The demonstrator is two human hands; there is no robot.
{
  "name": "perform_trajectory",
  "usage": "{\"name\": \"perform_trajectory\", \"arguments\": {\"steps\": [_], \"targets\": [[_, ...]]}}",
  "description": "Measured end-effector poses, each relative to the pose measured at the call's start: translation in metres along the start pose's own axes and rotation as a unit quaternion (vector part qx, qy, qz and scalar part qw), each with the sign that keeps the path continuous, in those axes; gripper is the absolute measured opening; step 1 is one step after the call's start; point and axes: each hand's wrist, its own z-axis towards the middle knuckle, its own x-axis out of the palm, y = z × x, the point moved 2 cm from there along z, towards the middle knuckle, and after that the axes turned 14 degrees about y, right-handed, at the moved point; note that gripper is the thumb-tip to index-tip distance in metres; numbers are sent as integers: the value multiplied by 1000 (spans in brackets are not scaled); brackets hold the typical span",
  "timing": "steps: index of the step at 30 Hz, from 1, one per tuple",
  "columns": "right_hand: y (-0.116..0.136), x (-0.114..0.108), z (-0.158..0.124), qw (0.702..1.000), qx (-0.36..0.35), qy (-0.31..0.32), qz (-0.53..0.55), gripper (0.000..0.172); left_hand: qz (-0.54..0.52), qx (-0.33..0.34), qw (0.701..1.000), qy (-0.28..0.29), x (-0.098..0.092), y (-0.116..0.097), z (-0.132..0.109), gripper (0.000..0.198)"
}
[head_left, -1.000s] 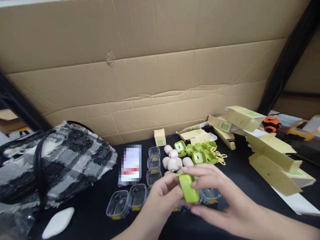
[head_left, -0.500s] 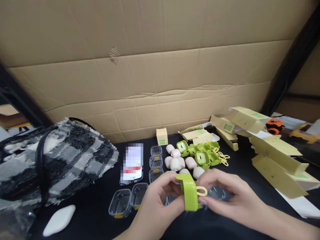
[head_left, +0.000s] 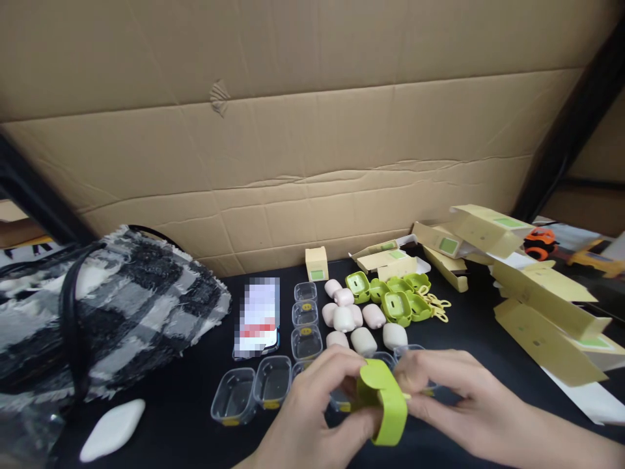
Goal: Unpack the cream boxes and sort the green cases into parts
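Between the fingers and thumb of my left hand (head_left: 312, 410) is a small green case (head_left: 394, 413), tilted, with a rounded flap at its top. My right hand (head_left: 452, 391) pinches at the case's right side, where only a bit of its pale yellow loop shows. Just beyond my hands lie several pinkish-white rounded pieces (head_left: 364, 341). Behind them sits a cluster of similar green cases (head_left: 396, 306) with yellow loops (head_left: 437, 305). Clear plastic cups (head_left: 273, 383) stand in a row and a column to the left, some partly hidden by my hands.
Opened cardboard boxes (head_left: 547, 299) pile up at the right, and one small box (head_left: 317, 264) stands at the back. On the left are a phone (head_left: 256, 319), a checked fabric bag (head_left: 146, 312) and a white rounded object (head_left: 112, 430). A cardboard wall (head_left: 312, 143) closes the back.
The green case has moved slightly right and down and has turned in my left hand. My right fingers now cover most of the yellow loop that showed before.
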Motion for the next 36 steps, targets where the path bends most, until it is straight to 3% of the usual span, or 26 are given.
{"name": "perform_trajectory", "arguments": {"steps": [2,4,6,8,11,19,22,24,27,32,36], "targets": [[5,-4,0,998,3,6,-69,14,21,19,999,-15,-1,-1,0,5],[13,-8,0,986,-30,3,-166,39,39,31,998,-23,-1,0,1,7],[20,-8,0,960,-80,6,-267,48,53,31,998,-10,1,3,1,10],[24,-6,0,935,-111,6,-336,36,59,23,998,12,4,5,2,12],[26,-4,1,923,-123,-28,-363,24,52,17,998,19,6,6,2,11],[25,-15,-3,925,-118,-41,-360,9,139,92,982,-94,-1,-8,-2,20],[6,-41,2,942,-50,-71,-323,6,140,79,977,-137,-10,-13,-4,16],[-16,-63,11,961,53,-87,-258,8,131,71,979,-137,-15,-15,-5,13],[-53,-84,27,965,172,-80,-182,18,123,74,982,-123,-21,-17,-4,13],[-97,-77,42,965,207,-61,-151,19,118,68,989,-55,-22,-17,-2,11],[-101,-67,43,968,197,-60,-146,21,98,21,994,-41,-21,-15,-2,8]]}}
